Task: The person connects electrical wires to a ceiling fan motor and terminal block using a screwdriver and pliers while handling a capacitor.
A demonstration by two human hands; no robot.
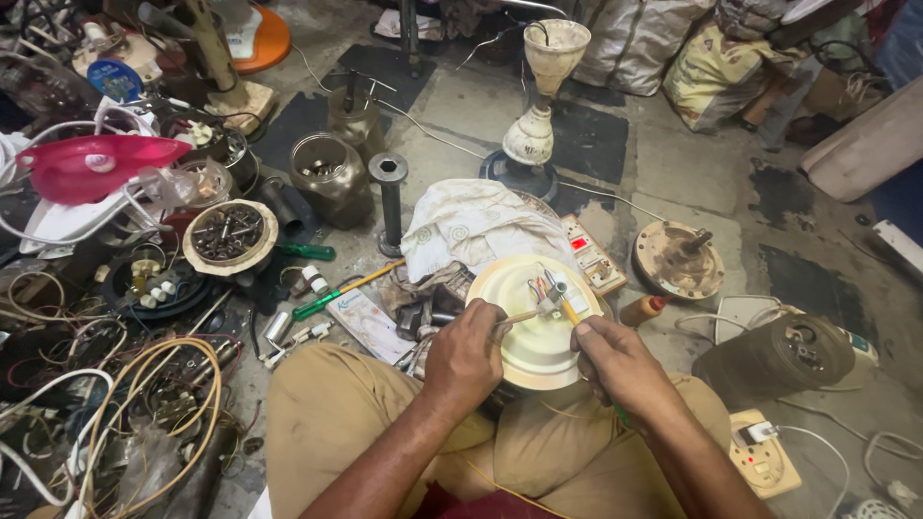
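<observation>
A round cream fan motor housing (519, 351) rests on my lap, with coloured wires and a small terminal (549, 291) at its centre. My left hand (465, 356) grips a thin metal tool (519, 316) whose tip reaches the wires. On the other side, my right hand (615, 360) holds a yellow-shafted screwdriver (569, 309) pointing at the same terminal. A dirty white cloth (481, 226) lies just beyond the housing.
Tangled cables (144, 384) and a container of screws (229, 235) crowd the left floor. A green-handled screwdriver (327, 300), a metal jar (329, 178), a switch board (593, 255), another motor (678, 259), a dark cylinder (774, 358) and a socket box (764, 452) surround me.
</observation>
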